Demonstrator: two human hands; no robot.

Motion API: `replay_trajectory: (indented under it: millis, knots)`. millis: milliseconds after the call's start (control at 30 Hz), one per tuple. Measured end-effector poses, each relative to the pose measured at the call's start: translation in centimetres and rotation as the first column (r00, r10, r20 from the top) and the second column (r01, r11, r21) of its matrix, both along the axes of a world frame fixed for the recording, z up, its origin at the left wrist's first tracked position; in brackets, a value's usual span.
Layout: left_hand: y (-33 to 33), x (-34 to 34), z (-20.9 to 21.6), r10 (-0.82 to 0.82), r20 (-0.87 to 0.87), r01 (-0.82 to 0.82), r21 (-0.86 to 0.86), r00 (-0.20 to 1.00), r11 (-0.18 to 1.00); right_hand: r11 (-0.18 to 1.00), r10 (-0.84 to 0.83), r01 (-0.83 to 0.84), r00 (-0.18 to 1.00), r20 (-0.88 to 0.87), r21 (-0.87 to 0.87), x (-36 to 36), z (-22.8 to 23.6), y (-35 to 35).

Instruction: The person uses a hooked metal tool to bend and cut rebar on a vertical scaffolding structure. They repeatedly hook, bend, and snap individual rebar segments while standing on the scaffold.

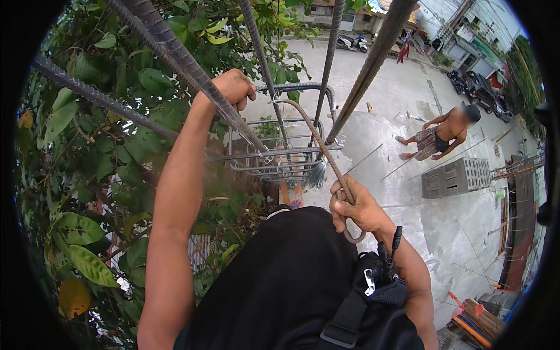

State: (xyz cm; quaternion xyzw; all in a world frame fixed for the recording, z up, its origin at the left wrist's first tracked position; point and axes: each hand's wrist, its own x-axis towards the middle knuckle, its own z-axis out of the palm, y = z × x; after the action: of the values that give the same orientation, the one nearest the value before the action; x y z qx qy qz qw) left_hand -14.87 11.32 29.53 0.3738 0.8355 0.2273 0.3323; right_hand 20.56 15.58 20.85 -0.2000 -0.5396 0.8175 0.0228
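Observation:
My right hand [360, 209] is closed around a rusty tie hook [318, 137], a bent steel rod with a looped lower end. Its curved upper tip reaches the left part of a grey steel stirrup [300, 87]. Beside that stirrup's left end, my left hand [232, 88] is closed, fingers curled; what they pinch is hidden. Tall ribbed rebars [262, 46] rise around both hands. Lower down, several more stirrups [280, 153] are stacked about the bars, with thin tie wire at some crossings. A bundle of tie wire [317, 174] hangs at the stack's right.
Dense leafy branches [87, 233] crowd the left side. Far below on the concrete ground, a person [440, 133] stands near stacked hollow blocks [457, 178]. Thin rods lie about there. A black strap and pouch [379, 286] hang at my right side. Parked vehicles [481, 93] stand farther off.

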Motion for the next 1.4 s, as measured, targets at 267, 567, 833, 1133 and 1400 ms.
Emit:
replay_trajectory:
  millis: [267, 567, 833, 1133, 1400]
  knots:
    - [-2.2, 4.7, -4.9, 0.163, 0.203, -0.211, 0.245, 0.966, 0.946, 0.897, -0.033, -0.075, 0.971, -0.236, -0.435, 0.5, -1.1, 0.8]
    - [-0.1, 6.4, -8.9, 0.077, 0.56, -0.266, 0.264, 0.825, 0.927, 0.992, 0.097, -0.105, 0.989, -0.11, -0.07, 0.2, -1.1, 1.2]
    - [-0.6, 6.0, -9.3, -0.151, 0.937, -0.452, 0.288, 0.315, 0.844, 0.05, -0.095, -0.366, 0.924, 0.37, 0.929, 0.3, 4.3, 0.3]
    - [0.1, 7.4, -8.7, -0.064, 0.82, -0.451, 0.376, 0.569, 0.809, 0.859, 0.278, -0.257, 0.96, 0.019, 0.443, 0.2, 2.7, 0.7]
    - [0.4, 5.7, -10.1, 0.011, 0.95, -0.59, 0.185, 0.312, 0.786, 0.422, 0.158, -0.333, 0.943, 0.293, 0.844, -0.8, 3.5, -1.4]
